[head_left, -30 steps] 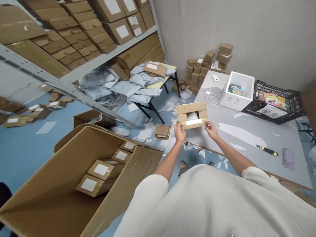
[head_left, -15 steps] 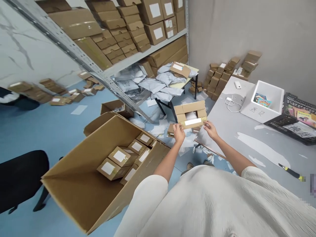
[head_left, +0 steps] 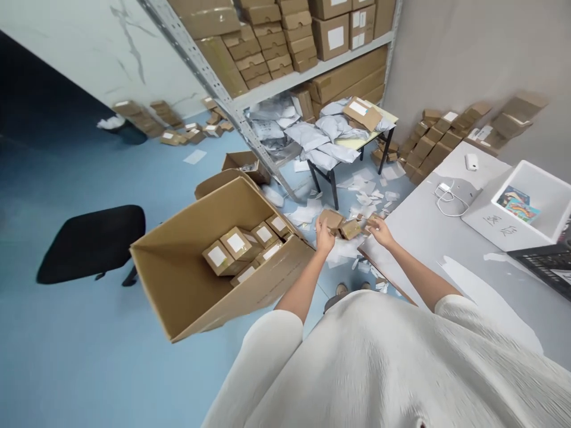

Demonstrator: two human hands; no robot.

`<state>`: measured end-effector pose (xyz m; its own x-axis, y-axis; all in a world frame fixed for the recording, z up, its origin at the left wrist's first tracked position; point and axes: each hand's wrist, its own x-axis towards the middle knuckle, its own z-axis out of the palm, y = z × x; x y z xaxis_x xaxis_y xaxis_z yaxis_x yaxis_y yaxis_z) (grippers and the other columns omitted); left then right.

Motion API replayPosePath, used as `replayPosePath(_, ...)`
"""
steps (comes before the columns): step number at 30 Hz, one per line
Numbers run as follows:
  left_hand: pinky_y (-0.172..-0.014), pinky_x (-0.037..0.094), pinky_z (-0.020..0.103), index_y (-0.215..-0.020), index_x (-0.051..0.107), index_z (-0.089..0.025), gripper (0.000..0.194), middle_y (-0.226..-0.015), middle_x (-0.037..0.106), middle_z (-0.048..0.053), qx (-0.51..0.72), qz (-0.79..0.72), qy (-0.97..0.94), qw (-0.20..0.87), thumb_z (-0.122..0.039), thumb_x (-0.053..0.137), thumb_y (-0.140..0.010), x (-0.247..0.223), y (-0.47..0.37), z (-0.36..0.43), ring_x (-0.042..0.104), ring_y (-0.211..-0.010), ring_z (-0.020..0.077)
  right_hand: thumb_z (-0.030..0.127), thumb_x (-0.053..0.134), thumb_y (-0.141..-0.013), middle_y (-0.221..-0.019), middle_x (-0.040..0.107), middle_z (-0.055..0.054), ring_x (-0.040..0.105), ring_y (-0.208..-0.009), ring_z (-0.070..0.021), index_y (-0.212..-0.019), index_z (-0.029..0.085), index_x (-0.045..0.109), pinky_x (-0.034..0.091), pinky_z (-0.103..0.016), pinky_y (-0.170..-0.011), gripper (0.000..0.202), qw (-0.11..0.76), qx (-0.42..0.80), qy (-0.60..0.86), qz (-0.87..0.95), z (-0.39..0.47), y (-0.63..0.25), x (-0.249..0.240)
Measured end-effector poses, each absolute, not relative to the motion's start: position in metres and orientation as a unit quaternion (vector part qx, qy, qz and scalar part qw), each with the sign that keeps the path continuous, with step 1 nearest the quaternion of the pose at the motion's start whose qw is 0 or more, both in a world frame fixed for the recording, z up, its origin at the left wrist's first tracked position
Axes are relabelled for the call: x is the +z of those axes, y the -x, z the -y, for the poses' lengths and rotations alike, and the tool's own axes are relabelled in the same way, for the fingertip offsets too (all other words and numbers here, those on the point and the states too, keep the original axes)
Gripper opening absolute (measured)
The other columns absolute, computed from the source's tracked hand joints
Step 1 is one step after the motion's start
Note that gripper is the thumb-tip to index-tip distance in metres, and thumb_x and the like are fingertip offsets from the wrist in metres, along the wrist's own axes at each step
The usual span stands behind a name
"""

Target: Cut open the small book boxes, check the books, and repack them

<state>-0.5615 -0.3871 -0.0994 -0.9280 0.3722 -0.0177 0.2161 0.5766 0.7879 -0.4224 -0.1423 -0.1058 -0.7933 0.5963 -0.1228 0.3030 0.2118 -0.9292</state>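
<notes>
My left hand (head_left: 325,238) is held out low in front of me, its fingers apart, over the scraps on the floor. A small brown cardboard box (head_left: 332,219) shows just beyond its fingertips; whether they touch is unclear. Another brown box (head_left: 350,229) lies between the two hands. My right hand (head_left: 379,232) reaches in from the table side with fingers spread, beside a further bit of brown cardboard. Left of my arm stands a large open carton (head_left: 178,285), holding several small labelled boxes (head_left: 236,242).
A metal shelf (head_left: 276,83) with boxes rises ahead. Grey mailing bags (head_left: 307,137) cover a small table. On my right, a grey table (head_left: 428,226) holds a white foam box (head_left: 495,220) and a cable. A black chair (head_left: 93,244) stands at left.
The opened cardboard box with a white label has left my hands, and they are now apart with brown boxes showing between them. My view has swung left.
</notes>
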Motion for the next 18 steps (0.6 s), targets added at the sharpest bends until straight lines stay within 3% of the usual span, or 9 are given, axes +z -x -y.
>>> replayPosePath(6,-0.135,0.037,0.047,-0.154,0.056,-0.02,0.077,-0.176,0.033,0.016,0.42,-0.896,-0.118,0.081,0.001,0.062,-0.081,-0.109,0.542,0.417,0.039,-0.164,0.0317,0.04,0.075,-0.079,-0.139,0.069,-0.012,0.071,-0.114,-0.0287,-0.117,0.025,0.08,0.054,-0.053,-0.117,0.041,0.076,0.583,0.266,0.764,0.155,0.438,-0.123)
replayPosePath(18,-0.136,0.035,0.053,-0.153,0.056,-0.022,0.068,-0.173,0.038,0.016,0.432,-0.901,-0.016,0.037,-0.008,0.063,-0.086,-0.105,0.546,0.527,0.037,-0.164,0.0335,0.032,0.068,-0.081,-0.125,0.079,-0.01,0.07,-0.123,-0.0315,-0.111,0.025,0.081,0.052,-0.053,-0.119,0.033,-0.002,0.576,0.138,0.806,0.256,0.51,-0.119)
